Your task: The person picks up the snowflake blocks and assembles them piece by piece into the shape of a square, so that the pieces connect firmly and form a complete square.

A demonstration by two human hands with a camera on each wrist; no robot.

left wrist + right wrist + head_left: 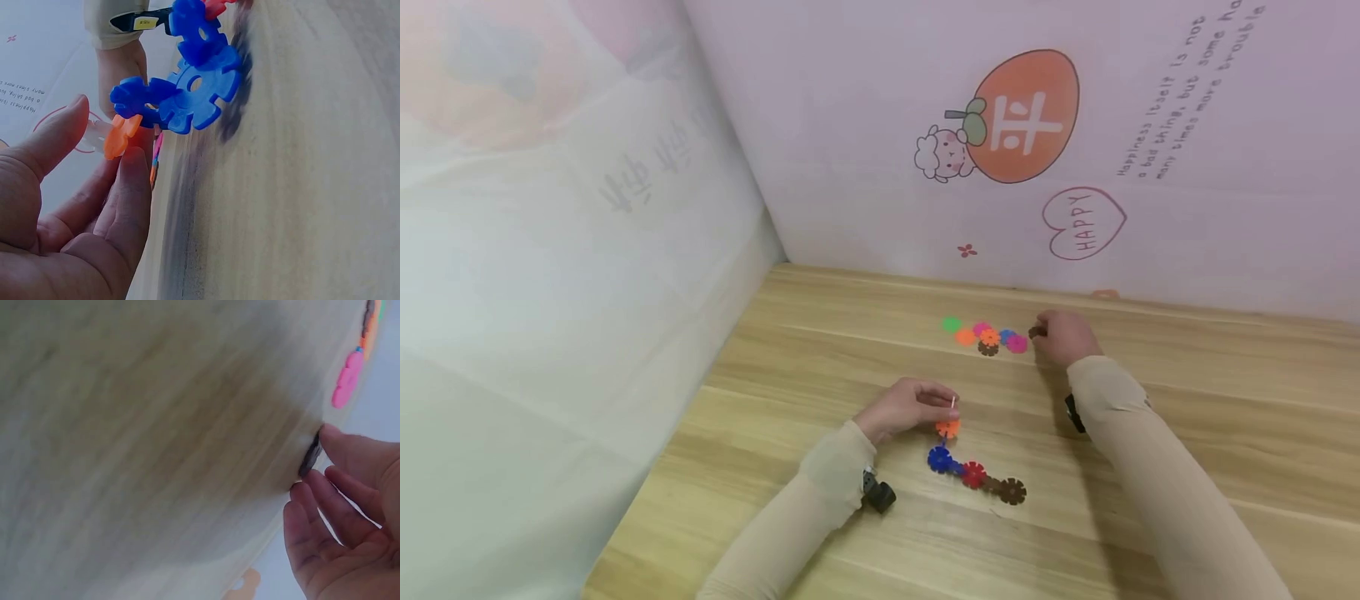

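We look down at a wood-grain counter (820, 358) where a person's two hands are busy with small, notched plastic discs. The left hand (904, 408), nearer to us, holds one end of a chain (957, 468) of discs slotted together, its thumb and fingers closing around a whitish piece (94, 135) and the orange disc (948, 428) next to it. From there we follow the chain through blue discs (939, 459), a red disc (974, 475) and brown discs (1012, 492), running toward the right. Farther off, near the back edge, the right hand (1067, 337) pinches a single dark brown piece (310, 457) by its rim — thumb on one side, a fingertip on the other — right at the surface. Just left of it we find a loose cluster lying flat, partly overlapping: pink pieces (1017, 343), a blue piece (1007, 337), orange pieces (966, 337), a brown piece (988, 348) and a green piece (952, 324). Both arms wear beige sleeves (1165, 475), with a black device (880, 496) at each wrist. Behind the counter we see a pale pink backdrop (850, 150) printed with an orange fruit (1033, 79) and a heart reading "HAPPY" (1060, 218) — turned sideways.
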